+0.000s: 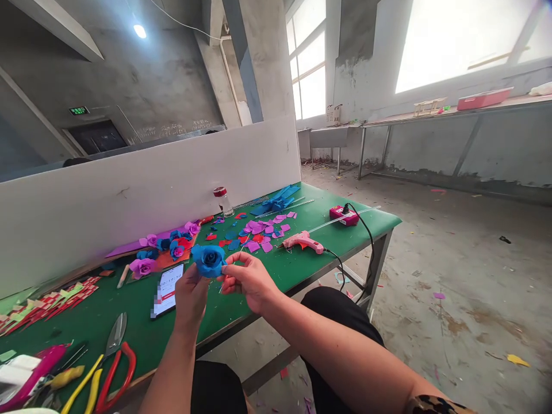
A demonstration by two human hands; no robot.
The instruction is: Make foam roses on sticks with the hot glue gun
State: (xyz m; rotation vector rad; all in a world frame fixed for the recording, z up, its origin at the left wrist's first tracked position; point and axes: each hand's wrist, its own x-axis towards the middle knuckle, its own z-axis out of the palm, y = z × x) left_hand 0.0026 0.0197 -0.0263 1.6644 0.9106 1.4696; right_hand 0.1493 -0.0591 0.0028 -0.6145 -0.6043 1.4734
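A blue paper rose (210, 259) is held up over the table's front edge, between my two hands. My left hand (192, 287) is closed around its underside from the left; its fingertips are partly hidden behind the bloom. With thumb and forefinger together, my right hand (248, 280) pinches at the rose's right-hand petal edge. Beyond my hands lie loose purple petals (259, 227) mixed with red and blue ones. A pink glue gun (304, 241) rests to the right of them. Finished purple and blue roses (144, 266) sit to the left.
On the green table (276, 282) are a phone (168, 290), scissors (115, 336), red-handled pliers (116, 374), a glass jar (223, 201), blue paper strips (278, 199) and a pink power socket (344, 215). A black cord (371, 259) hangs over the right edge. A white partition (172, 184) stands behind.
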